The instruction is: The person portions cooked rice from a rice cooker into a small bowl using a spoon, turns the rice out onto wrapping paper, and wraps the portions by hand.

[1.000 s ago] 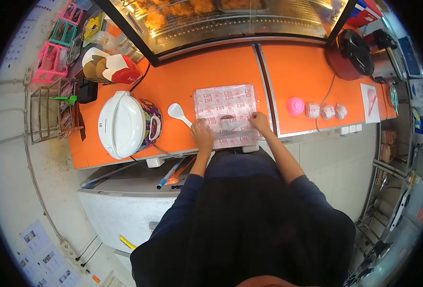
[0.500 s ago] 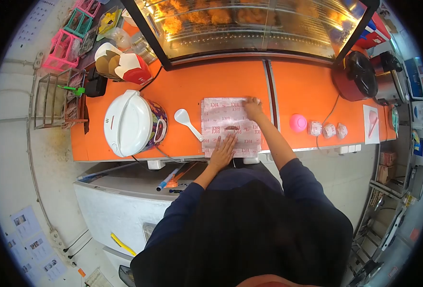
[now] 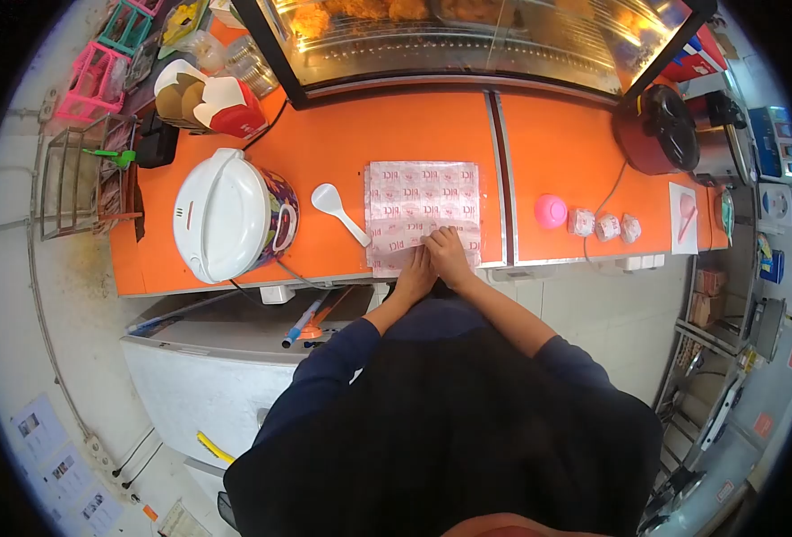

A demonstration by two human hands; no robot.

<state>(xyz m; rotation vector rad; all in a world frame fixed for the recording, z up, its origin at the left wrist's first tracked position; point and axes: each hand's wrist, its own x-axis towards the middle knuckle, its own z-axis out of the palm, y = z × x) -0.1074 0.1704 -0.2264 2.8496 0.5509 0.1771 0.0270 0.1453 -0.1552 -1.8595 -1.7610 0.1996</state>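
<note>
A stack of white wrapping paper printed with red "RICE" lettering [image 3: 423, 190] lies on the orange counter in front of me. My left hand [image 3: 416, 276] rests on the lower part of the paper, fingers stretched out and lying flat. Close beside it, my right hand [image 3: 449, 254] has its fingers curled and pressed together on the paper's lower half, seemingly pinching the top sheet. The sheet looks creased near the fingertips, which partly cover it. Left of the stack lies a white rice paddle [image 3: 338, 210], its handle end close to the paper.
A white-lidded rice cooker [image 3: 226, 215] stands on the left. To the right are a pink bowl [image 3: 551, 211], several wrapped rice portions [image 3: 607, 226] and a dark red pot [image 3: 654, 130]. A glass warmer with fried chicken [image 3: 467, 76] borders the counter's back.
My right hand has moved from the paper's upper right corner down to beside my left hand. The view has shifted slightly, and the paper's dark central spot is no longer visible.
</note>
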